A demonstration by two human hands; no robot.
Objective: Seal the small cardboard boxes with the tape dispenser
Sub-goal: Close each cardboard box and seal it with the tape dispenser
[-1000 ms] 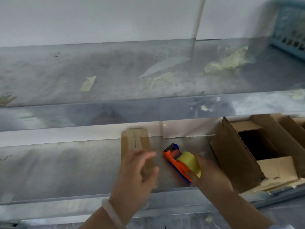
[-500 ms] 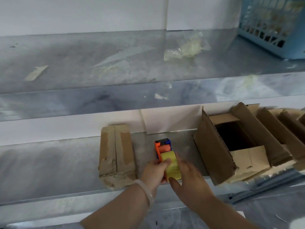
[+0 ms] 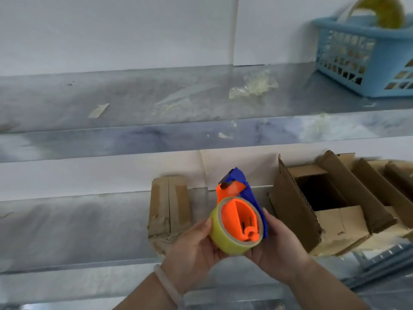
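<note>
Now tape dispenser (image 3: 238, 221) aloft, off shelf (image 3: 89, 224)

Packing or warehouse station, not a home. Two bare galvanised metal shelves, upper shelf (image 3: 134, 101) at 12 o'clock, lower shelf (image 3: 67, 227) at 9 o'clock, both scuffed, against a plain white wall (image 3: 111, 30). Stuck tape scraps (image 3: 98, 110) at 10 o'clock and crumpled clear film (image 3: 254, 85) at 1 o'clock on the upper shelf. Blue plastic basket (image 3: 380, 70) at 2 o'clock with a yellowish tape roll (image 3: 388, 12) sticking out. Row of open cardboard boxes (image 3: 335, 222) at 3 o'clock on the lower shelf, one taped box (image 3: 169, 204) near centre. Orange-blue tape dispenser (image 3: 239, 211) at 6 o'clock, held by left hand (image 3: 192, 249) and right hand (image 3: 277, 247).
</note>
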